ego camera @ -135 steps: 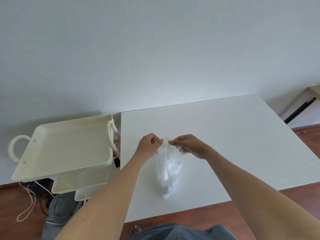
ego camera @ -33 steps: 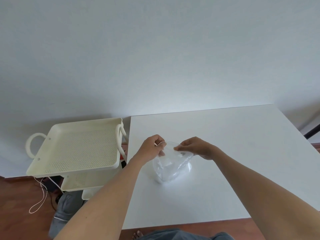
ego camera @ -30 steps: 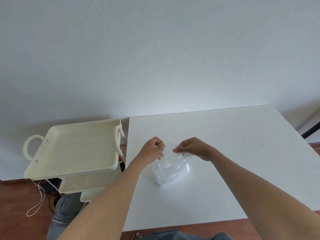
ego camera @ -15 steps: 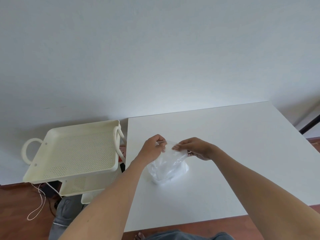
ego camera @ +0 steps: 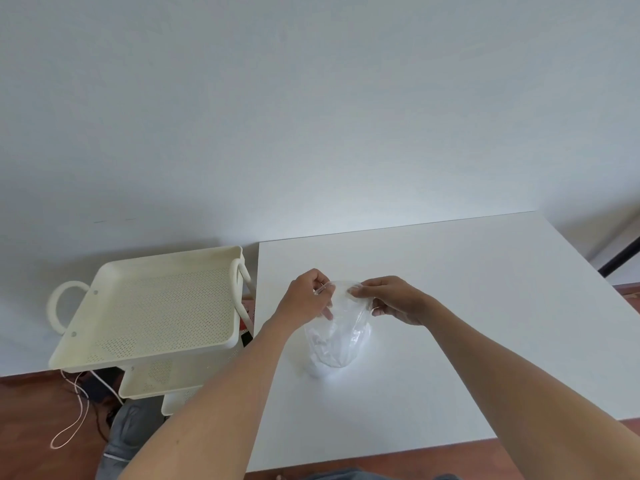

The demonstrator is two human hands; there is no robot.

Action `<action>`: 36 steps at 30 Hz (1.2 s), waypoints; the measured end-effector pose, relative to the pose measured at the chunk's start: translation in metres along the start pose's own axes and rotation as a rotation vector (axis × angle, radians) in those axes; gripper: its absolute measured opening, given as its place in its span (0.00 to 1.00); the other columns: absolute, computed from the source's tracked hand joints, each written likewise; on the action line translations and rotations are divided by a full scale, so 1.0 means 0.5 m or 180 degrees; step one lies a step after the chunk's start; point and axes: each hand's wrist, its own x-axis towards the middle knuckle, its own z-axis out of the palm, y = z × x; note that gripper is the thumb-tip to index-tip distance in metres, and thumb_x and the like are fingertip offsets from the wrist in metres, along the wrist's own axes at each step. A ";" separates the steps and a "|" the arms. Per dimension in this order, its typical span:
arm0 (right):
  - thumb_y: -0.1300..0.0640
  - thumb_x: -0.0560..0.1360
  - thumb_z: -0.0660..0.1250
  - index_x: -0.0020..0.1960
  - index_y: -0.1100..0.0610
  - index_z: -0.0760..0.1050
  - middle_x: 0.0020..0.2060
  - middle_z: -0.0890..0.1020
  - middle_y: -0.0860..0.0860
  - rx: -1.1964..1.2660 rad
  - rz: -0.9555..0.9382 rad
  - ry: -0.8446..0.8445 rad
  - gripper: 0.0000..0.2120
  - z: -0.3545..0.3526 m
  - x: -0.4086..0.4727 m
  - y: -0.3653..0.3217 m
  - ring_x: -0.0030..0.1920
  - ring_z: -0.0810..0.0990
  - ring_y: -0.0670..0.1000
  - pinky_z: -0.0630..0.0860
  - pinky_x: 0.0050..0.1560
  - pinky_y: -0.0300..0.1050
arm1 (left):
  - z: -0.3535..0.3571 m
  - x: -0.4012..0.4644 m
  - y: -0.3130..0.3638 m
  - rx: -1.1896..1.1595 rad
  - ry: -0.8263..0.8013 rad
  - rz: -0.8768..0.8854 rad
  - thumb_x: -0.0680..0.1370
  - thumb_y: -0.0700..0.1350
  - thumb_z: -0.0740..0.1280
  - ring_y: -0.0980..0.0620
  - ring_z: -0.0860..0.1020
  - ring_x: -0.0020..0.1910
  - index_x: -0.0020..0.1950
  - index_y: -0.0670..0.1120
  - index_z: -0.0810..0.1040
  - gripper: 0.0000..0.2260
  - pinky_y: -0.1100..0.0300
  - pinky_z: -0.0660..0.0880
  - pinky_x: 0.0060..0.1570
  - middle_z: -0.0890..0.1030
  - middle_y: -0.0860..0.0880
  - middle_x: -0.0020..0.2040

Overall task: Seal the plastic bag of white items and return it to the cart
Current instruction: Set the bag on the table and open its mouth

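**Both hands pinch the mouth of the bag on the worktop**

The clear plastic bag (ego camera: 334,341) stands upright on the white worktop (ego camera: 467,306), its base resting on the surface and its mouth raised between the two hands; crumpled white items (ego camera: 325,348) fill its lower part. The left hand (ego camera: 306,301) is clamped on the left end of the bag's top edge, thumb and fingers pressed together over the plastic; the right hand (ego camera: 388,299) is clamped on the right end of the same edge, its fingertips (ego camera: 355,291) close to those of the left hand; whether the seal strip is pressed fully closed cannot be told. Both bare forearms reach in from the lower edge of the view. The cream cart (ego camera: 149,306) stands just beside the worktop's left edge, its perforated top tray showing nothing in it, lower tiers visible beneath; a thin cord (ego camera: 74,420) lies looped on the wooden floor (ego camera: 31,427) under the cart.
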 end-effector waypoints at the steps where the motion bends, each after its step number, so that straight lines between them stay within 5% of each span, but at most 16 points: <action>1: 0.51 0.74 0.78 0.54 0.59 0.87 0.40 0.83 0.48 0.0001 -0.0037 0.0040 0.13 -0.001 0.000 -0.001 0.38 0.77 0.47 0.74 0.40 0.39 | -0.001 -0.001 -0.002 0.0034 -0.0018 0.0013 0.79 0.47 0.67 0.48 0.86 0.33 0.48 0.46 0.76 0.05 0.58 0.76 0.34 0.85 0.47 0.39; 5: 0.58 0.73 0.79 0.46 0.60 0.86 0.29 0.78 0.47 -0.0337 -0.0564 0.0390 0.05 0.001 0.002 -0.005 0.31 0.70 0.47 0.66 0.33 0.39 | 0.001 0.002 0.000 0.0394 0.0086 0.0298 0.77 0.48 0.71 0.58 0.81 0.37 0.47 0.50 0.77 0.04 0.66 0.71 0.35 0.81 0.53 0.46; 9: 0.59 0.73 0.79 0.47 0.62 0.86 0.31 0.73 0.55 -0.0559 -0.0911 0.0677 0.06 0.014 0.006 -0.018 0.30 0.68 0.48 0.65 0.34 0.38 | 0.000 0.010 0.012 0.0367 -0.0047 0.0383 0.78 0.47 0.71 0.55 0.83 0.32 0.49 0.48 0.79 0.04 0.56 0.78 0.37 0.81 0.50 0.40; 12: 0.56 0.74 0.79 0.49 0.61 0.85 0.29 0.69 0.51 -0.0611 -0.0906 0.0670 0.09 0.020 0.007 -0.025 0.30 0.67 0.48 0.64 0.32 0.38 | -0.004 0.011 0.017 0.0225 0.0001 0.0339 0.80 0.46 0.68 0.52 0.85 0.30 0.48 0.47 0.78 0.04 0.61 0.78 0.31 0.81 0.47 0.40; 17: 0.54 0.73 0.80 0.51 0.64 0.83 0.28 0.77 0.44 -0.0461 -0.0532 0.0405 0.14 0.014 0.006 -0.028 0.29 0.72 0.44 0.67 0.33 0.37 | -0.014 0.007 0.002 -0.0033 0.0145 0.0199 0.82 0.44 0.65 0.46 0.86 0.31 0.48 0.45 0.75 0.04 0.60 0.79 0.29 0.77 0.48 0.45; 23: 0.60 0.70 0.82 0.44 0.62 0.85 0.38 0.78 0.58 -0.0580 -0.0855 0.0588 0.08 0.028 0.017 -0.050 0.36 0.72 0.51 0.67 0.35 0.37 | -0.022 0.012 0.002 0.0038 0.0064 0.0350 0.78 0.44 0.72 0.55 0.83 0.33 0.55 0.52 0.79 0.08 0.67 0.74 0.32 0.79 0.48 0.50; 27: 0.58 0.70 0.82 0.43 0.59 0.85 0.31 0.72 0.50 -0.0800 -0.1017 0.0649 0.08 0.038 0.030 -0.056 0.31 0.69 0.47 0.66 0.34 0.35 | -0.024 0.019 0.009 0.0218 0.0010 0.0393 0.79 0.45 0.70 0.56 0.83 0.33 0.56 0.53 0.79 0.07 0.59 0.77 0.39 0.81 0.49 0.45; 32: 0.54 0.68 0.83 0.49 0.60 0.82 0.30 0.78 0.47 -0.0664 -0.0409 0.0252 0.15 0.023 0.024 -0.047 0.29 0.73 0.44 0.66 0.31 0.37 | -0.039 0.025 0.001 0.0268 0.0186 0.0346 0.78 0.42 0.68 0.54 0.82 0.34 0.58 0.55 0.78 0.11 0.62 0.72 0.38 0.74 0.52 0.34; 36: 0.57 0.68 0.83 0.42 0.56 0.80 0.33 0.80 0.48 -0.0614 -0.0464 0.0326 0.12 0.019 0.017 -0.050 0.31 0.73 0.44 0.67 0.31 0.35 | -0.051 0.029 0.000 0.0318 0.0035 0.0347 0.74 0.44 0.70 0.59 0.74 0.31 0.54 0.59 0.80 0.13 0.63 0.72 0.35 0.72 0.57 0.30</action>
